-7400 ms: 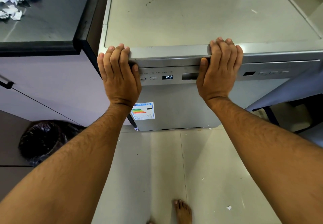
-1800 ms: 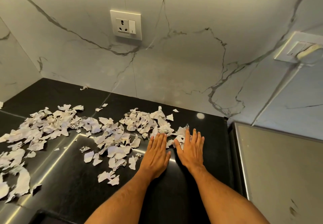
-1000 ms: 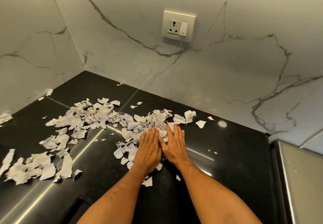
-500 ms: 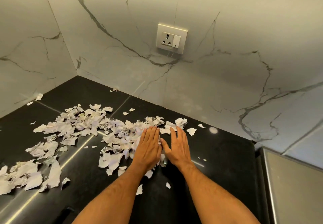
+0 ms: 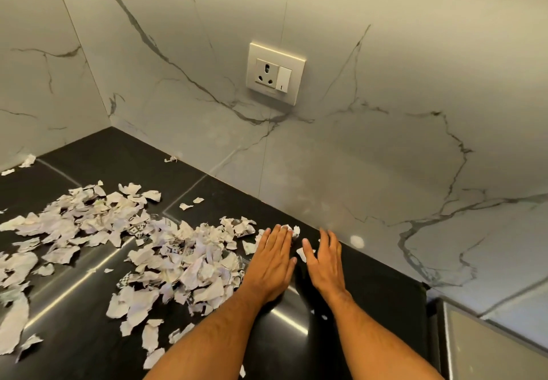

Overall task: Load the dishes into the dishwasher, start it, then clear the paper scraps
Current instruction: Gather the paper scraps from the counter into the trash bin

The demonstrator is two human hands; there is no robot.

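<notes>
A marble wall [image 5: 385,142] rose behind one black surface [image 5: 237,195]. One socket plate [image 5: 275,73] sat on the wall. Torn paper scraps [image 5: 166,255], too many to count, covered the surface's left. Two hands lay flat with straight fingers beside the pile: left hand [image 5: 271,264] touching scraps, right hand [image 5: 324,264] just beside.

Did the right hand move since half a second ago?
Yes. The right hand went toward the marble wall, its fingertips now near the countertop's back edge, and it has spread apart from the left hand.
</notes>
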